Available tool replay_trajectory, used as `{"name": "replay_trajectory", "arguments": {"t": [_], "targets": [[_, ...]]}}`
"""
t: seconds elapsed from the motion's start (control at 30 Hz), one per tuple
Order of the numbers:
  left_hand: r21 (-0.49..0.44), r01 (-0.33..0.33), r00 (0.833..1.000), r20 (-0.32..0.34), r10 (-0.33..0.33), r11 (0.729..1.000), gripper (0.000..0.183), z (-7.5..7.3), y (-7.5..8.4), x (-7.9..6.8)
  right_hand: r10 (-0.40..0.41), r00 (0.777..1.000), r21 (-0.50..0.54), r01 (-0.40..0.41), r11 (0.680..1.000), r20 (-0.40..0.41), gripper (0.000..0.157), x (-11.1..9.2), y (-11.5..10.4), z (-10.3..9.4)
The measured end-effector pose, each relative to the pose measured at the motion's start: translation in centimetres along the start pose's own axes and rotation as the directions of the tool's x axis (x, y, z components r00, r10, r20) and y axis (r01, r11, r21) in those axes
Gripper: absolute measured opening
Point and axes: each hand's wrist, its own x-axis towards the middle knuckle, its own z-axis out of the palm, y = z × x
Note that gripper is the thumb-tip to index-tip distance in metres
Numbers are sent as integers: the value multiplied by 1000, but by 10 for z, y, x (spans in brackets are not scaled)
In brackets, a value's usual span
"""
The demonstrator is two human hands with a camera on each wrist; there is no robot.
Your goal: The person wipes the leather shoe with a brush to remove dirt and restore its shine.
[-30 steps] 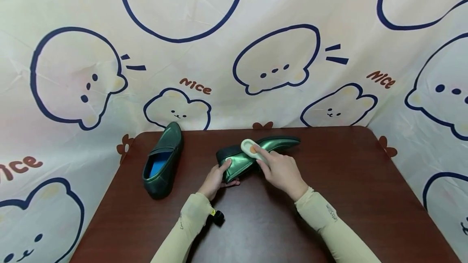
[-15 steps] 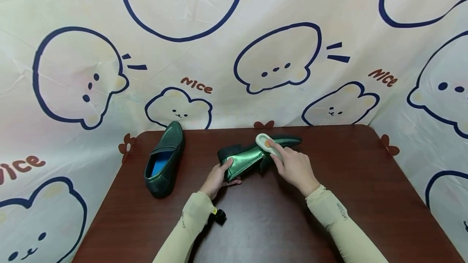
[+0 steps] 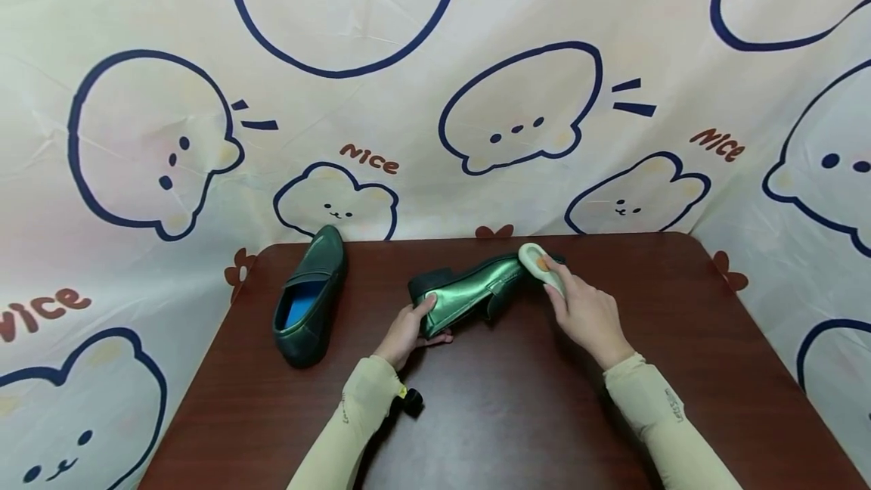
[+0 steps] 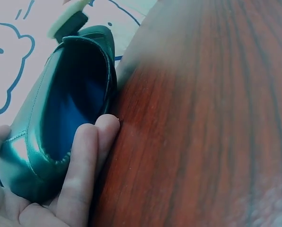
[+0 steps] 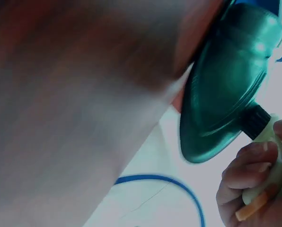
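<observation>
From here I see the right hand (image 3: 589,316) pinching a pale brush (image 3: 533,257), its dark bristles (image 5: 255,122) against the side of a green shoe (image 3: 469,293) near the toe. The left hand (image 3: 403,330) grips the heel, keeping that shoe sideways near the middle of the counter's (image 3: 680,384) far edge. Brushing seems under way; how much is finished I can't tell. The other shoe (image 3: 314,316) stands upright, untouched, by the far left corner, perhaps awaiting its turn.

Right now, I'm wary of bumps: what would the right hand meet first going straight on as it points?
The right hand, brush leading, would probably meet the front of the shoe in the left hand; exact depth is unclear.
</observation>
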Motion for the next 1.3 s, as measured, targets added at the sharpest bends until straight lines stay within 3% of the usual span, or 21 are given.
{"name": "replay_trajectory", "arguments": {"t": [0.2, 0.33, 0.43, 0.57, 0.8, 1.03, 1.3], "targets": [[1, 3, 1000, -8, -3, 1000, 71, -1, -1, 2, 56, 998, -20, -56, 998, 0, 49, -7, 32, -9], [11, 1, 1000, -2, -1, 1000, 73, -3, 0, 1, 82, 997, -7, -82, 997, -6, 48, -8, 41, -13], [12, 12, 1000, -1, -12, 1000, 73, -4, 0, 0, 62, 998, 41, -62, 997, 2, 48, -5, 33, -11], [16, 22, 1000, 0, -22, 1000, 72, -5, 0, -2, -10, 1000, 105, 8, 994, 18, 49, 2, 7, -4], [28, 23, 1000, -14, -23, 999, 75, -2, 2, -1, -129, 990, 100, 123, 987, 52, 57, 15, -28, 10], [27, 38, 998, -43, -37, 999, 76, -2, 6, 0, -124, 992, 77, 123, 989, 13, 56, 22, -27, 14], [-2, 71, 996, -49, -71, 997, 79, -1, 8, 1, -53, 999, 66, 53, 996, 0, 58, 22, -3, 14]]}}
